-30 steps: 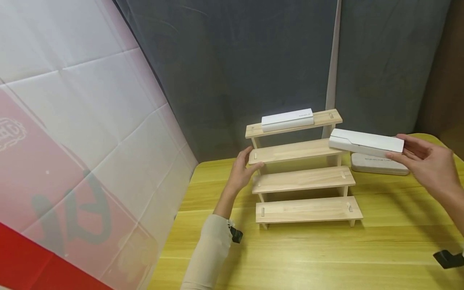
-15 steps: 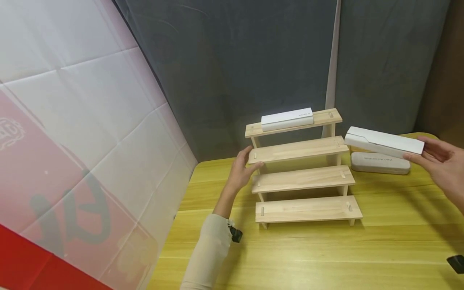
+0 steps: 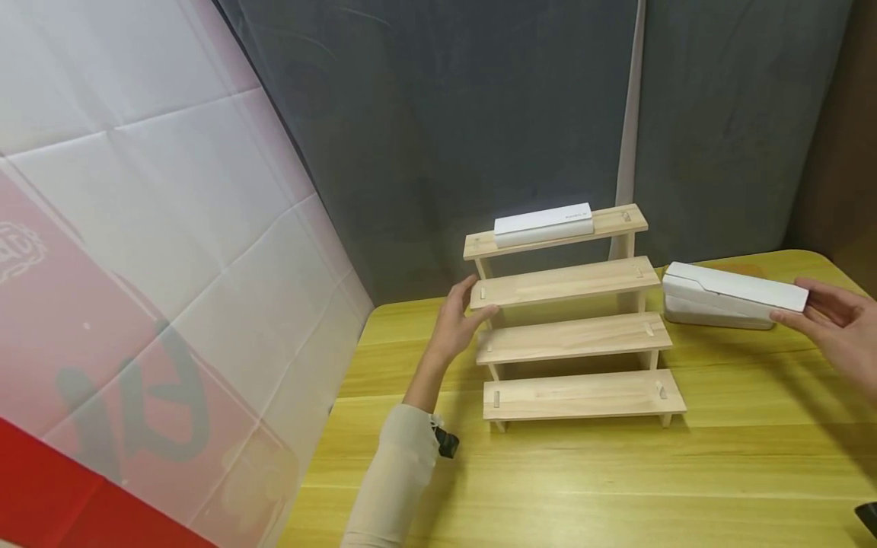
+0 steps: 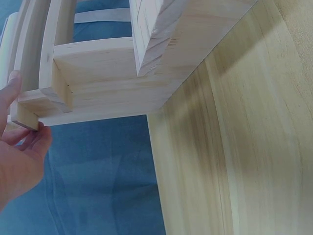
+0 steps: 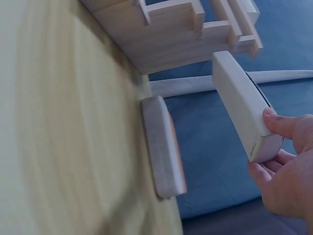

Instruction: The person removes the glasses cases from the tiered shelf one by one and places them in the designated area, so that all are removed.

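A stepped wooden display rack stands on the table. My left hand grips the left end of its second-highest shelf, thumb on one face and fingers on the other in the left wrist view. My right hand pinches one end of a long white glasses case with a flap lid. That case is in the air right of the rack, its lid closed. Past it, on the table, lies a light grey case, partly hidden by the white one in the head view. Another white case rests on the top shelf.
The yellow wood-grain table reaches back to a dark grey curtain. A white and pink printed sheet slopes along the left side. Black wrist straps show at both forearms.
My right hand has carried the white case rightward, away from the rack, then lowered it in front of the grey case. The left hand keeps its place on the shelf.
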The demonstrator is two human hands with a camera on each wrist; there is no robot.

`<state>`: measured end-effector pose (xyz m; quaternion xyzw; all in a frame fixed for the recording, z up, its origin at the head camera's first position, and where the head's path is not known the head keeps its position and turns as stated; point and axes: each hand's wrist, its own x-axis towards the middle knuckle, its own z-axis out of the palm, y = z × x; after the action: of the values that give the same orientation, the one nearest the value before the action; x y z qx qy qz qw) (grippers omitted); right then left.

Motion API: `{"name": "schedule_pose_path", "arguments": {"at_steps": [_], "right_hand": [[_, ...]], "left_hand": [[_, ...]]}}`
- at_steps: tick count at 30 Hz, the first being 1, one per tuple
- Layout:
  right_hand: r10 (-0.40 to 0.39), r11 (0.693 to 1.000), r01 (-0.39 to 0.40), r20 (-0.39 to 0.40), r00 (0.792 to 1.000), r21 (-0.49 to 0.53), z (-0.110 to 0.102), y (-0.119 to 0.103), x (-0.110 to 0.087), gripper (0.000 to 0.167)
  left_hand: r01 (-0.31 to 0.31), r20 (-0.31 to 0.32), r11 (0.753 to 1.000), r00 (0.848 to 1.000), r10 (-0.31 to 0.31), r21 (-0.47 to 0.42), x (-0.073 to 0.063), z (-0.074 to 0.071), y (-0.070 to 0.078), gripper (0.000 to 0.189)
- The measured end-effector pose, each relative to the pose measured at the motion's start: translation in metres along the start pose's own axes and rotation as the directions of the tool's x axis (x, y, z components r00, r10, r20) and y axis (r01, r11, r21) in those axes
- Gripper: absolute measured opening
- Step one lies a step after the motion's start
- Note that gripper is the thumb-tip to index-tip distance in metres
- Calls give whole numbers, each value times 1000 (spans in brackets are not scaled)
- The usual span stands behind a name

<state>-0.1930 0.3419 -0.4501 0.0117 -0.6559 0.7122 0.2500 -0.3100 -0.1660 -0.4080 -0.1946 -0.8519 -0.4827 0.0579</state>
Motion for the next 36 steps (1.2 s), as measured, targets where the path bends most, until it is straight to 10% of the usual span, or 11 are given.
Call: {"name": "schedule_pose_path", "arguments": {"at_steps": [10, 21, 25, 32, 36], "right_hand": [[145, 984, -142, 24, 989, -105, -4, 25, -17, 49], [137, 933, -118, 32, 990, -340, -9, 44, -23, 40], [139, 867, -113, 19, 990, -485, -9, 51, -24, 53], [202, 640, -96, 46, 978, -763, -9, 55, -26, 77], [231, 592, -79, 75, 970, -802, -7, 56, -27, 88]], "left_hand": [[-4, -1, 1000, 1000, 4, -6, 0, 0, 1, 80], [-4, 4, 1000, 1000, 4, -2, 0, 0, 2, 79], [-2, 7, 1000, 1000, 2, -7, 1, 0, 2, 79], [-3, 5, 1000, 1000, 3, -8, 1, 0, 2, 79], [1, 4, 1000, 1000, -1, -8, 1, 0, 2, 79]]}}
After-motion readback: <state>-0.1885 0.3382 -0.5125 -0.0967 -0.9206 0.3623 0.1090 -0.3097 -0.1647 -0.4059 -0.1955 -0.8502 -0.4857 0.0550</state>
